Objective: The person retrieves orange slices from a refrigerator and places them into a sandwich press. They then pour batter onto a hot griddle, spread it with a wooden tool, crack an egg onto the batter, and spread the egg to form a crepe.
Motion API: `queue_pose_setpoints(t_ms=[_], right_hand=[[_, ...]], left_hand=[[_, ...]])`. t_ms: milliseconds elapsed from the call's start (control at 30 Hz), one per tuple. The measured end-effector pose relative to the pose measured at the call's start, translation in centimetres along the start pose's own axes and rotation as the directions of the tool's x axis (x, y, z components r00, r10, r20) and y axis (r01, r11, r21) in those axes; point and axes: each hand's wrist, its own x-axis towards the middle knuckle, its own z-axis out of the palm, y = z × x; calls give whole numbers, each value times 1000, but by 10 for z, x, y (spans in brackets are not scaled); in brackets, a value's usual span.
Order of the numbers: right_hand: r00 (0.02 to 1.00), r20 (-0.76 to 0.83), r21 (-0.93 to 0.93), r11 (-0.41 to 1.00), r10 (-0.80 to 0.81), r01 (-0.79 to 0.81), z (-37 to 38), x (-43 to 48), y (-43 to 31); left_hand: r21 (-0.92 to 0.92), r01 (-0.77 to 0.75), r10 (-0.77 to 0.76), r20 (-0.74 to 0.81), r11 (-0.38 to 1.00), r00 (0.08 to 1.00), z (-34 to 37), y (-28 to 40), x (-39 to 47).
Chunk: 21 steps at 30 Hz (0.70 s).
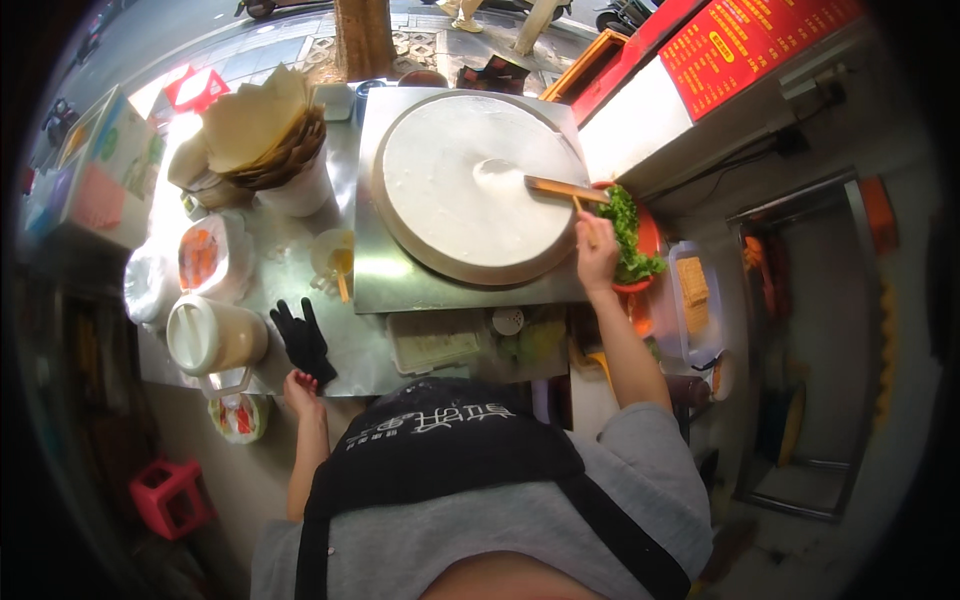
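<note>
A large round griddle point(450, 187) carries a pale layer of batter across its surface. My right hand point(598, 251), at the griddle's right edge, grips the thin handle of a wooden batter spreader point(559, 187), whose blade lies over the right part of the batter. Behind this hand is a red bowl point(651, 232) of green lettuce point(622, 217). My left hand point(301, 390) is at the counter's front edge with fingers curled, beside the wrist end of a black glove point(304, 337); whether it touches the glove I cannot tell. No object shows in its fingers.
On the steel counter point(285, 262) at left stand a lidded pitcher point(214, 334), a plastic-wrapped container point(202, 255), a small cup with a brush point(334, 259) and a white bucket of paper bags point(296, 180). A clear tub of crackers point(694, 300) stands right; a shaker point(508, 321) is below the griddle.
</note>
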Motion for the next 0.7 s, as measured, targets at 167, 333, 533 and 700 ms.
queue_pose_setpoints(t_ms=[167, 333, 533, 700], right_hand=[[894, 320, -119, 923, -314, 367, -12, -7, -53], [810, 500, 87, 948, -307, 306, 29, 14, -92], [753, 649, 203, 979, -109, -34, 110, 71, -141], [716, 670, 331, 784, 196, -525, 179, 136, -133]], left_hand=[[30, 24, -24, -15, 999, 1000, -3, -6, 5], [33, 31, -30, -30, 999, 999, -5, -10, 3], [-6, 7, -7, -65, 1000, 998, -11, -13, -7], [-72, -9, -1, -142, 997, 990, -23, -15, -23]])
